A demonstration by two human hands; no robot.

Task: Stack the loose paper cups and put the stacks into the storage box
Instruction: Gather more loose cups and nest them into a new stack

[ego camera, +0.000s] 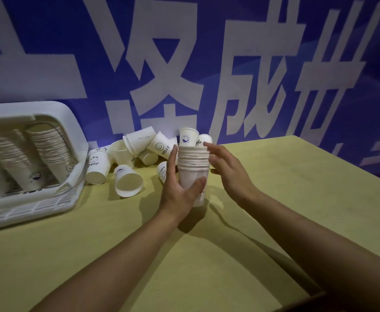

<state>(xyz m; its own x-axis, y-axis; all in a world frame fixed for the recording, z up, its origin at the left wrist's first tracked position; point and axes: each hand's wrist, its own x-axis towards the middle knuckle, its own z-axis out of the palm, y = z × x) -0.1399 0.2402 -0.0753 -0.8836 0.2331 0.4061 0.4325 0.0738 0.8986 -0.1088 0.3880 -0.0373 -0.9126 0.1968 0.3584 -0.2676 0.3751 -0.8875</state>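
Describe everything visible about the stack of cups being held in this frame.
The stack of cups is white paper, nested, with many rolled rims bunched near its top and a faint blue print low down. It stands upright above the yellow table. The left hand grips its lower part; the right hand is open beside the rims.

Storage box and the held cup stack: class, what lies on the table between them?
In the head view, loose cups lie tumbled between the box and the stack gripped by the left hand.
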